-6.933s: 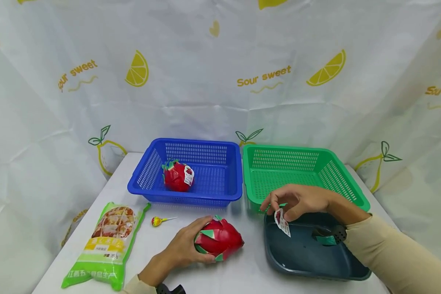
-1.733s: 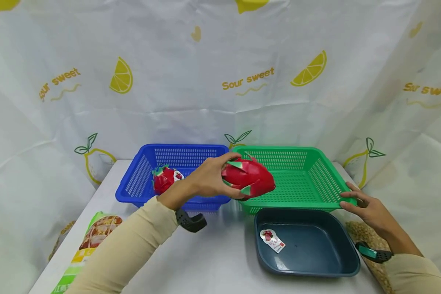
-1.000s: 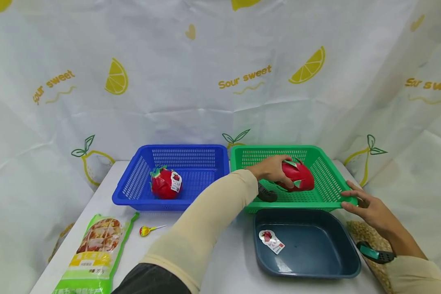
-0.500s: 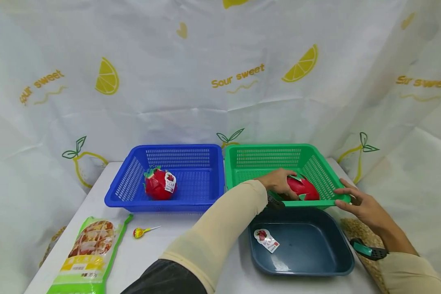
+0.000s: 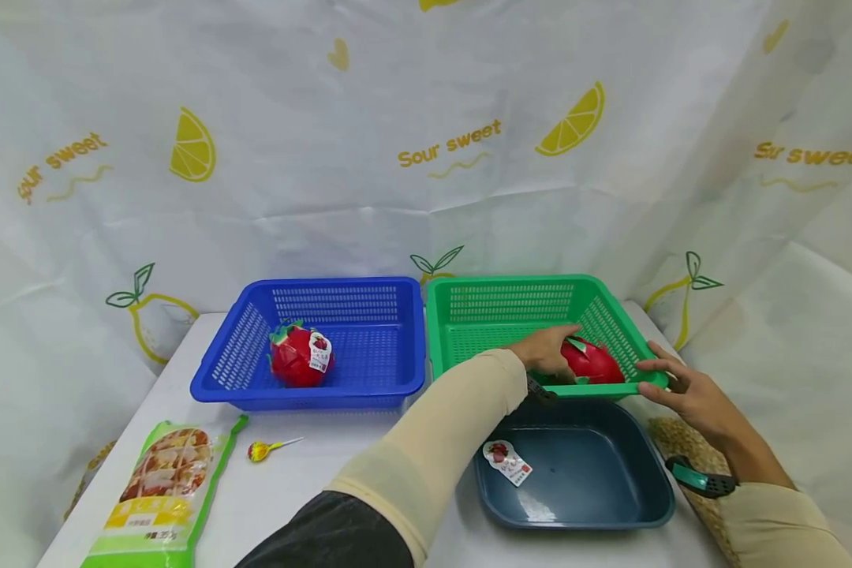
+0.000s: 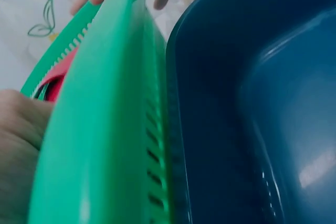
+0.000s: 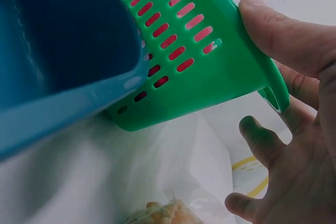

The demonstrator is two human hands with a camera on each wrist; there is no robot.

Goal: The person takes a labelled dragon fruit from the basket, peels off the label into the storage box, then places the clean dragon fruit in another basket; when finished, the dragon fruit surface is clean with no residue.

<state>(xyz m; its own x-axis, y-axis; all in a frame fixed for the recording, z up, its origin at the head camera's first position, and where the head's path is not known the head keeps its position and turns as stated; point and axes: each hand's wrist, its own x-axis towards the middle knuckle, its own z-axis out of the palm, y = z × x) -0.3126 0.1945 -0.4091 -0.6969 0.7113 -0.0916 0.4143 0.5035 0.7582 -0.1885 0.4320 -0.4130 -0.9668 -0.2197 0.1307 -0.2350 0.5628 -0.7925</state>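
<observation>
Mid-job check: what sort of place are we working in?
Probably a staged tabletop workspace, not a real kitchen: a lemon-print curtain hangs behind the white table, where a blue basket and green basket sit side by side.

Honestly can't tell what kind of room this is: white sheeting (image 5: 305, 221) with lemon prints (image 5: 192, 147) and "Sour sweet" lettering (image 5: 450, 143) hangs behind and on both sides of a white table (image 5: 277, 493), so it's more like a makeshift tabletop booth.
</observation>
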